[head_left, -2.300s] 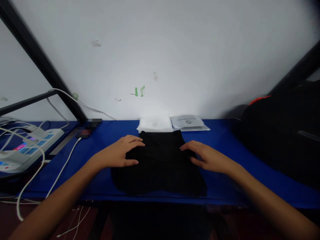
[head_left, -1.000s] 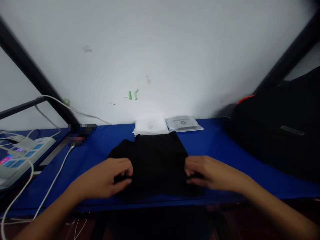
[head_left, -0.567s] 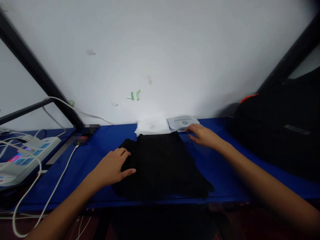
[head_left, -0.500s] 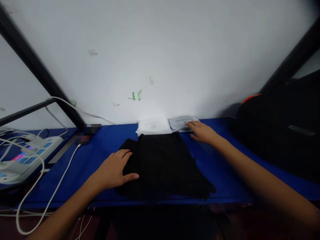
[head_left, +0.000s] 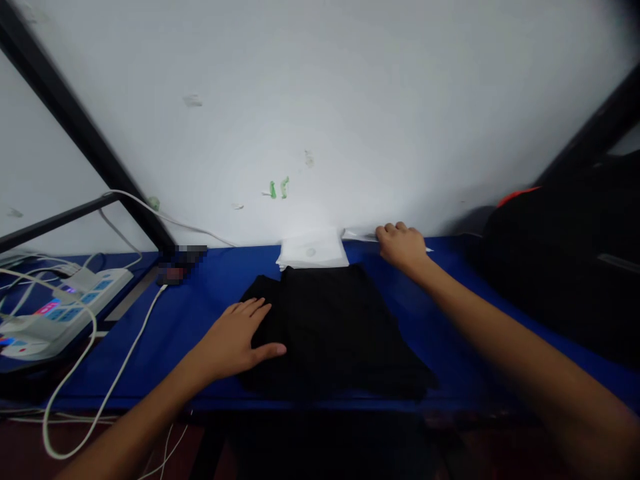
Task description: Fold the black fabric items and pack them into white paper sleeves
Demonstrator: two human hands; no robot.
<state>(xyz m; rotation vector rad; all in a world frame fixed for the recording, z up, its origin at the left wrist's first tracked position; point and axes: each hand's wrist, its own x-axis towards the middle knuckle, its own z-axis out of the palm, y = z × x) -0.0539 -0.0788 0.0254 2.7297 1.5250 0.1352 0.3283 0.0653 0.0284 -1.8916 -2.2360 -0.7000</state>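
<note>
A folded black garment (head_left: 335, 327) lies on the blue table (head_left: 200, 293), its near edge hanging over the front. My left hand (head_left: 240, 340) rests flat on the garment's left side, fingers stretched out. My right hand (head_left: 400, 245) has reached to the back of the table and curls its fingers over a clear plastic packet (head_left: 363, 235) by the wall, whose near part it hides. A stack of white packets (head_left: 313, 251) sits just left of that hand, behind the garment.
A large black bag (head_left: 565, 260) with a red trim fills the right side of the table. White power strips (head_left: 60, 310) and white cables (head_left: 125, 333) lie at the left. A black metal frame (head_left: 85, 140) leans along the white wall.
My right hand left the garment's right edge, reached to the back and closed over the clear packet. My left hand went from gripping the cloth to lying flat on it.
</note>
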